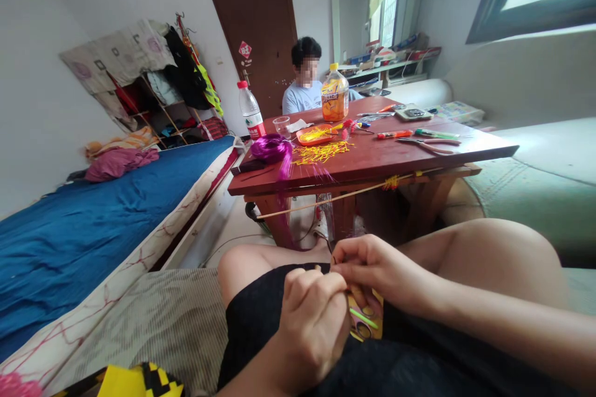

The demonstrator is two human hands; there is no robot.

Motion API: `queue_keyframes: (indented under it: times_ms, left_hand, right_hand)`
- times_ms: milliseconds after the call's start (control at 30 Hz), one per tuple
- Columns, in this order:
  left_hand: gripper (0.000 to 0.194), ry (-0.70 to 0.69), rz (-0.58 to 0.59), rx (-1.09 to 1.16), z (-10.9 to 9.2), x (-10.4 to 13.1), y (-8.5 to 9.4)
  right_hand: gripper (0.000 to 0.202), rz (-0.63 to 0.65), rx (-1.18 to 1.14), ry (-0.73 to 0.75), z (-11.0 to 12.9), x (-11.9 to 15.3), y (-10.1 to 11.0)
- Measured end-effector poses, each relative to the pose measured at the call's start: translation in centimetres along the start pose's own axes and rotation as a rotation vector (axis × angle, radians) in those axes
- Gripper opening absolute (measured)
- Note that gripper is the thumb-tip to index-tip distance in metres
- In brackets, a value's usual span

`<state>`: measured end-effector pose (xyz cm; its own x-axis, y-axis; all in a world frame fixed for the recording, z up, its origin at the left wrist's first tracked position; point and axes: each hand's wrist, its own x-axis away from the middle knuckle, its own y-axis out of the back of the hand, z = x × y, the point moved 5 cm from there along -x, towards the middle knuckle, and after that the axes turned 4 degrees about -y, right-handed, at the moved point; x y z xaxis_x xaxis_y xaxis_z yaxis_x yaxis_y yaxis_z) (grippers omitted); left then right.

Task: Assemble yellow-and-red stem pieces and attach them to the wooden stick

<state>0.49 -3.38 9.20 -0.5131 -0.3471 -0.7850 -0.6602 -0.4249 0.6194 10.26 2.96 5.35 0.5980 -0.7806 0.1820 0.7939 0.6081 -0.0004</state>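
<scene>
Over my lap, my left hand (314,316) is closed, its fingers curled round something too hidden to name. My right hand (372,270) touches it from the right, thumb and forefinger pinched on a small, thin dark thing that I cannot make out. Just under both hands lies a yellow and pink patterned piece (365,316) with a light green strip on it, partly covered by my fingers. On the red table ahead are a bundle of purple strands (272,149), a pile of yellow pieces (321,152) and an orange tray (314,134).
The red table (372,164) also bears a juice bottle (334,96), a water bottle (251,113), pliers (431,147) and cutters. A thin stick (321,200) runs along its near edge. Behind it sits a person (302,90). A blue bed (116,211) stands at the left.
</scene>
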Motion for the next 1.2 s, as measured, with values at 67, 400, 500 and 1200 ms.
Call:
queue_keyframes:
  times_ms: [67, 400, 500, 1200]
  left_hand:
    - [0.015, -0.076, 0.042, 0.002, -0.1, -0.1, 0.0]
    - [0.012, 1.547, 0.132, 1.357, 3.1, 2.0, -3.9]
    - [0.011, 1.483, 0.145, 1.372, 2.8, 1.9, -4.1]
    - [0.01, 1.601, 0.152, 1.424, 2.8, 2.8, -4.2]
  right_hand:
    - [0.04, 0.048, -0.094, -0.037, -0.1, -0.2, -0.2]
    - [0.02, -0.025, 1.4, 1.213, 3.8, 5.8, -1.8]
    - [0.028, -0.041, 1.295, 1.145, 3.6, 5.3, -1.6]
    - [0.021, -0.044, 1.444, 1.202, 3.2, 5.8, -2.2]
